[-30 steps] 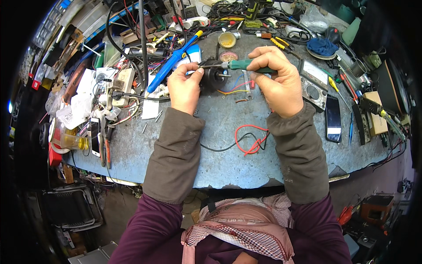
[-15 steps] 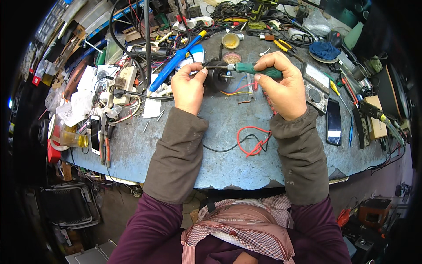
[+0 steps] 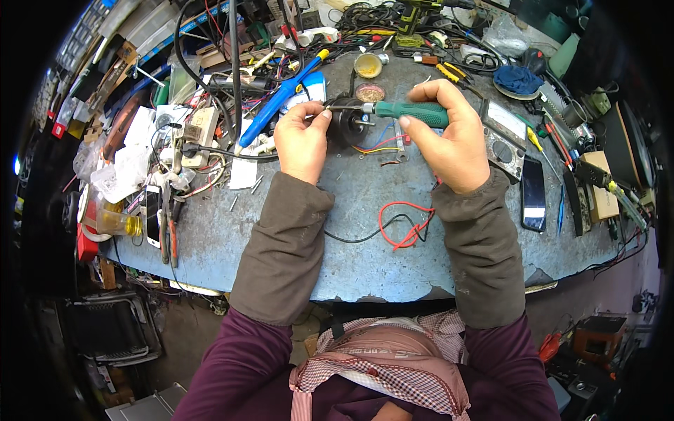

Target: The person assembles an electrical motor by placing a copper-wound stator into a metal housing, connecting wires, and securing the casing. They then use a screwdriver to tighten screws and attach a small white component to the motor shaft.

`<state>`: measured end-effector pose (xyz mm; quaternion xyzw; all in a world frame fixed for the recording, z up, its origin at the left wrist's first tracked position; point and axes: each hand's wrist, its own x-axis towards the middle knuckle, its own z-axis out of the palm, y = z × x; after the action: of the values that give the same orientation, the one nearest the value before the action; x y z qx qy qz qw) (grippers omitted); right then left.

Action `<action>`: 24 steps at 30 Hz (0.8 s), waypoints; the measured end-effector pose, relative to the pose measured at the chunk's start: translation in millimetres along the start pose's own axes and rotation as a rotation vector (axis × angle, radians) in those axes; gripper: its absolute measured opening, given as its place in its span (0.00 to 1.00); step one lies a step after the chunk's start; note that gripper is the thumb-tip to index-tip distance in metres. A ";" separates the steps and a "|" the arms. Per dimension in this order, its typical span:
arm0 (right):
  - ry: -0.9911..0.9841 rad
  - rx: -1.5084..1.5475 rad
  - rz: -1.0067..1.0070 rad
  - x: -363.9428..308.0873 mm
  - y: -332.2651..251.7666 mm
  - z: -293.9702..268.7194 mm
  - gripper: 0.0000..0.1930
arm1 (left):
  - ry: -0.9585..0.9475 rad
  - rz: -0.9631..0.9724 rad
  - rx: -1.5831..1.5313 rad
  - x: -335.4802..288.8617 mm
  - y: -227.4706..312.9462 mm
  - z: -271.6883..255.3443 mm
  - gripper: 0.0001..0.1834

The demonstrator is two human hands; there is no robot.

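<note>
- Right hand (image 3: 449, 140): half curled about the handle of a green-handled screwdriver (image 3: 420, 112); thumb against the near side, forefinger raised just off the far side. Fingertips blurred; cannot tell how firm the hold is.
- Screwdriver: lies at this hand's 10 o'clock, shaft running toward 9.
- Left hand (image 3: 303, 140): thumb and forefinger pressed together, pinching at the far end of the shaft. Any smaller part between them too small to make out.
- Black round motor-like part (image 3: 346, 132): below the shaft, at left hand's 3 o'clock, just beside the fingertips; metal stub points toward 3.
- Thin coloured wires (image 3: 382, 145): at the part's 4 o'clock.
- Pink-rimmed dish (image 3: 370, 92), then round tub with yellow contents (image 3: 368, 65): near the part's 1 o'clock.
- Blue rod-like tool (image 3: 284, 98), yellow end: left hand's 11 o'clock.
- Analogue multimeter (image 3: 504, 149): right hand's 3 o'clock.
- Dark phone (image 3: 533, 195): its 4 o'clock.
- Red and black leads (image 3: 400, 205): its 7 o'clock, on the worn blue bench (image 3: 365, 270).
</note>
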<state>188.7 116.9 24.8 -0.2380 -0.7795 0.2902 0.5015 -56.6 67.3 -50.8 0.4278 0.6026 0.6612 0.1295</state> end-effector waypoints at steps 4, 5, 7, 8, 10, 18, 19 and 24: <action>0.045 0.025 0.254 1.4 -15.4 0.0 0.13 | -0.013 -0.017 -0.007 -1.2 3.0 -1.5 0.09; 0.043 0.059 0.323 1.8 -15.7 -0.8 0.13 | -0.014 -0.041 -0.003 -2.0 3.4 -1.7 0.09; 0.060 0.179 0.226 0.1 -8.3 2.2 0.13 | -0.016 -0.086 0.003 -2.8 6.0 -1.5 0.09; 0.068 0.238 0.177 -0.5 -5.1 3.5 0.13 | -0.013 -0.108 -0.036 -2.4 8.2 -1.2 0.09; 0.023 0.287 0.206 -1.2 -1.5 0.8 0.14 | -0.008 -0.154 -0.112 -1.6 13.3 -0.8 0.09; 0.147 0.138 0.248 -0.7 5.8 11.7 0.16 | -0.056 -0.209 -0.095 -0.4 16.2 -5.1 0.10; 0.159 0.163 0.220 -0.7 5.9 13.9 0.16 | -0.056 -0.214 -0.113 0.7 13.6 -5.8 0.10; 0.122 0.363 0.236 -2.8 1.1 6.4 0.16 | -0.082 -0.305 -0.235 0.0 18.2 -7.4 0.09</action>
<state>184.0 114.4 20.1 -0.2505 -0.6494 0.4676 0.5448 -55.7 57.8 -33.7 0.3401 0.5734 0.6816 0.3015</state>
